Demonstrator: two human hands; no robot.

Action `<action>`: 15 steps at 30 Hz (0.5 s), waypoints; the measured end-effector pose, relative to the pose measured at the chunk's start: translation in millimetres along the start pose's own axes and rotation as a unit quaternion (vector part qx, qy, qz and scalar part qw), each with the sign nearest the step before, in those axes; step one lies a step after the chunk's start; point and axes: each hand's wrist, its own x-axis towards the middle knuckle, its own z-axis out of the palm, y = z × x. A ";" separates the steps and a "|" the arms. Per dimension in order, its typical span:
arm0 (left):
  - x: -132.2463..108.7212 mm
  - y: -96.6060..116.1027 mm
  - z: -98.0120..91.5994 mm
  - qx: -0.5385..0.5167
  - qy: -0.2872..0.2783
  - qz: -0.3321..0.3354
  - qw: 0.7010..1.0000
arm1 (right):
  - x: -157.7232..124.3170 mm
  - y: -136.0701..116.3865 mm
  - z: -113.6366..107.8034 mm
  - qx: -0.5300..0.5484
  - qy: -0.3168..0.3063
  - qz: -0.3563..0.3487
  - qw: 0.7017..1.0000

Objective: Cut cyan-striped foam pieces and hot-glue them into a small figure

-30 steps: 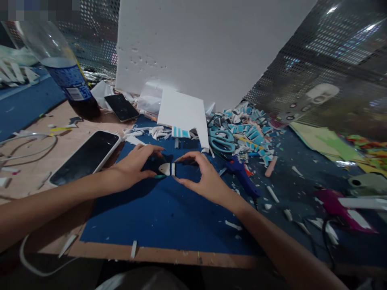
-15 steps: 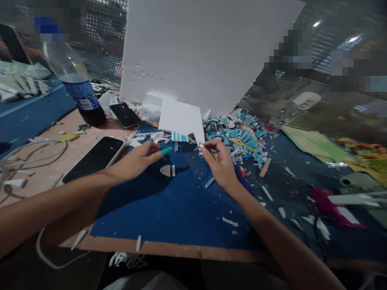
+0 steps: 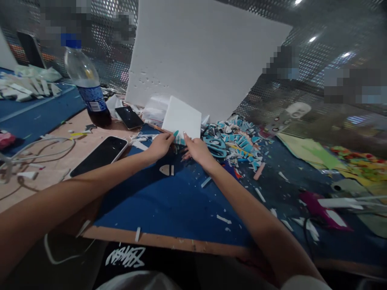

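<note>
My left hand [image 3: 161, 146] has its fingers pressed around the left part of a blue-and-white striped piece [image 3: 180, 141]. My right hand [image 3: 195, 150] touches the right end of that piece, thumb on top and fingers beneath. Just behind both hands, a white rectangular board [image 3: 183, 115] leans at a slant. Nearer to me on the blue mat [image 3: 157, 205] lie a small rounded white piece [image 3: 164, 170] with a dark dot and a thin white strip [image 3: 172, 170] beside it.
Blue scissors [image 3: 216, 147] and a heap of blue and white scraps [image 3: 242, 139] lie right of my hands. Two phones and a cola bottle [image 3: 92, 100] stand or lie at the left. A large white board [image 3: 196, 52] rises behind.
Both hands have moved forward and closer together, onto the striped piece. The white board no longer shows its narrow lower point beside my right hand. The view has shifted slightly.
</note>
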 end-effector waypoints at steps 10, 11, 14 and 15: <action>-2.1 -4.8 -2.7 0.038 0.017 0.087 0.995 | -7.3 -1.3 17.2 0.211 -0.028 0.048 0.976; -2.7 -3.9 -3.1 0.042 0.018 0.101 0.994 | -8.0 -1.6 16.1 0.225 -0.028 0.050 0.973; -4.3 -2.2 -4.1 0.057 0.019 0.134 0.989 | -8.8 -1.5 11.8 0.254 -0.014 0.049 0.966; -4.7 -1.9 -4.5 0.064 0.020 0.142 0.988 | -8.7 -1.2 10.4 0.260 -0.007 0.046 0.964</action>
